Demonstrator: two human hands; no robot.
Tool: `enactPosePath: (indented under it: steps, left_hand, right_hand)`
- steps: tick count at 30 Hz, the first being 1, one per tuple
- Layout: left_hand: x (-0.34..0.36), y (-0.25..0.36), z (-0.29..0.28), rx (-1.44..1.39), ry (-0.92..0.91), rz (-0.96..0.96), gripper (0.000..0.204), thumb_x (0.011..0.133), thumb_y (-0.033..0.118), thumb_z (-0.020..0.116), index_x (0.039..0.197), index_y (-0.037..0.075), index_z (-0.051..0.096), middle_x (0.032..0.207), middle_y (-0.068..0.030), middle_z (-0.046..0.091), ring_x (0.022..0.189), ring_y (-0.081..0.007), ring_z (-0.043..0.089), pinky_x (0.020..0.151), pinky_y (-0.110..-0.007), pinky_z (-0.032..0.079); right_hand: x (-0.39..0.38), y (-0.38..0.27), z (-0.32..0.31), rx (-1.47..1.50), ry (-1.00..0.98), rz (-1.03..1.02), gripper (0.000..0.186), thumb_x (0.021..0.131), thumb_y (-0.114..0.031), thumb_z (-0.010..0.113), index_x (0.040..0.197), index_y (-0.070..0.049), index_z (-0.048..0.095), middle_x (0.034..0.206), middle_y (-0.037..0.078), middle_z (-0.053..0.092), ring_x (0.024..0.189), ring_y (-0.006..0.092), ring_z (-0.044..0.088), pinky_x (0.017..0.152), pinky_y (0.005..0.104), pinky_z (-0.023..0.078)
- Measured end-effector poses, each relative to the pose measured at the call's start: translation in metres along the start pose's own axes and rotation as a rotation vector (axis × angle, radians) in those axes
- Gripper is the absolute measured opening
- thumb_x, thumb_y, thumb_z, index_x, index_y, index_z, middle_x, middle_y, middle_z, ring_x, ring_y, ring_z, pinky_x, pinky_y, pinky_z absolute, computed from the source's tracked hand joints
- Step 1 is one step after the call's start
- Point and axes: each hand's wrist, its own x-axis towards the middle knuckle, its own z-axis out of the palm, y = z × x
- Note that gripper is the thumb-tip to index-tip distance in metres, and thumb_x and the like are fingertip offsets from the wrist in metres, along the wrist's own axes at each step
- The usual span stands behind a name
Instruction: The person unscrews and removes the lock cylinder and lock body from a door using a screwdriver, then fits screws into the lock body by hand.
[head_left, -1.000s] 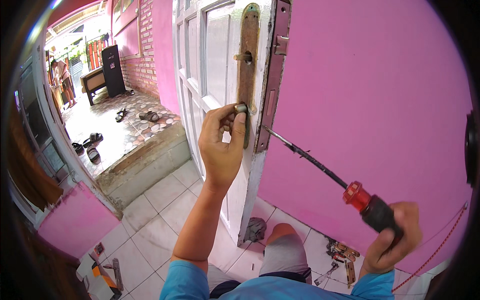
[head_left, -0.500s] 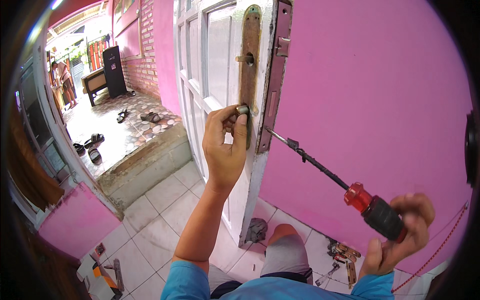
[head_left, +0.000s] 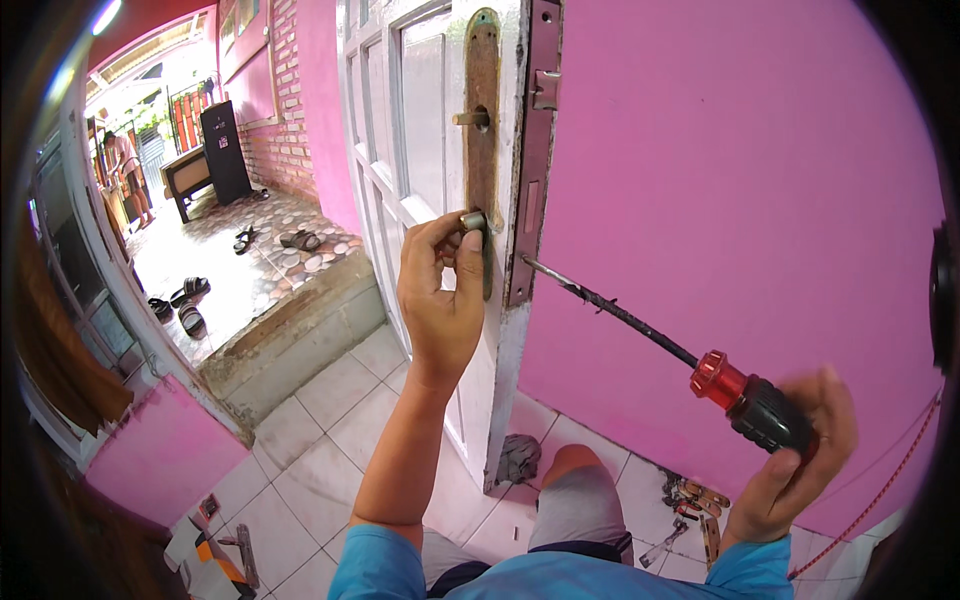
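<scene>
My left hand [head_left: 440, 290] pinches a small metal lock cylinder [head_left: 473, 221] at the lower end of the rusty plate recess [head_left: 483, 70] on the white door's [head_left: 424, 110] face. A handle spindle [head_left: 466, 119] sticks out higher up. My right hand [head_left: 800, 460] loosely grips the end of a red-and-black screwdriver [head_left: 760, 410] at the lower right. Its long dark shaft runs up-left to a screw hole in the lock's metal edge plate [head_left: 532, 210], below the latch [head_left: 545, 88].
A pink wall [head_left: 740, 180] stands right of the door. A raised step [head_left: 280, 330] leads out to sandals [head_left: 190, 315] and a distant person [head_left: 130, 165]. Loose hardware [head_left: 690, 500] and a grey cloth [head_left: 518, 458] lie on the floor; another tool [head_left: 245, 555] lies lower left.
My right fingers have shifted around the screwdriver's handle, and the handle has turned slightly. The tip stays at the edge plate, and my left hand keeps its pinch on the cylinder.
</scene>
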Motion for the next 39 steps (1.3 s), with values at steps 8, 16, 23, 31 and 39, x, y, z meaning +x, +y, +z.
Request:
enactPosePath:
  steps: [8, 16, 23, 31, 39]
  left_hand:
    - [-0.003, 0.005, -0.002, -0.016, -0.047, -0.07, 0.02, 0.096, 0.006, 0.058, 0.113, -0.005, 0.057, 0.105, -0.0072, 0.058, 0.093, -0.0112, 0.057, 0.085, -0.025, 0.046]
    - [-0.001, 0.006, -0.003, 0.001, -0.022, -0.055, 0.021, 0.096, 0.008, 0.06, 0.112, -0.005, 0.058, 0.104, -0.007, 0.059, 0.091, -0.0108, 0.057, 0.082, -0.025, 0.047]
    - [0.001, 0.009, -0.005, -0.016, -0.044, -0.101, 0.021, 0.096, 0.009, 0.061, 0.112, -0.004, 0.059, 0.105, -0.0065, 0.058, 0.092, -0.0104, 0.056, 0.083, -0.025, 0.047]
    - [0.0, 0.003, -0.006, 0.012, -0.008, -0.033, 0.019, 0.093, 0.002, 0.06, 0.11, -0.005, 0.06, 0.094, -0.0074, 0.056, 0.08, -0.0112, 0.054, 0.073, -0.024, 0.047]
    - [-0.004, 0.004, -0.01, 0.02, -0.045, -0.099, 0.021, 0.096, 0.007, 0.06, 0.113, -0.005, 0.058, 0.105, -0.0059, 0.059, 0.093, -0.0099, 0.057, 0.084, -0.024, 0.047]
  right_hand:
    - [-0.005, 0.004, -0.013, 0.083, -0.083, -0.009, 0.062, 0.092, -0.045, 0.056, 0.126, 0.006, 0.048, 0.092, 0.019, 0.058, 0.08, 0.0234, 0.055, 0.059, 0.0304, 0.045]
    - [-0.01, 0.003, -0.017, -0.147, -0.154, -0.143, 0.057, 0.095, -0.049, 0.05, 0.126, -0.002, 0.05, 0.098, 0.023, 0.059, 0.074, 0.027, 0.058, 0.055, 0.0326, 0.047]
    - [-0.008, 0.009, -0.027, -0.099, -0.199, -0.251, 0.063, 0.092, -0.055, 0.053, 0.13, -0.005, 0.043, 0.103, 0.023, 0.057, 0.076, 0.0284, 0.061, 0.054, 0.0348, 0.048]
    - [-0.01, 0.009, -0.012, 0.001, -0.116, -0.205, 0.071, 0.092, -0.059, 0.05, 0.136, -0.005, 0.038, 0.107, 0.025, 0.056, 0.072, 0.0264, 0.06, 0.057, 0.0363, 0.048]
    - [-0.008, 0.009, 0.005, 0.163, -0.015, -0.316, 0.067, 0.093, -0.056, 0.05, 0.137, -0.006, 0.036, 0.108, 0.025, 0.055, 0.064, 0.0245, 0.056, 0.057, 0.0353, 0.048]
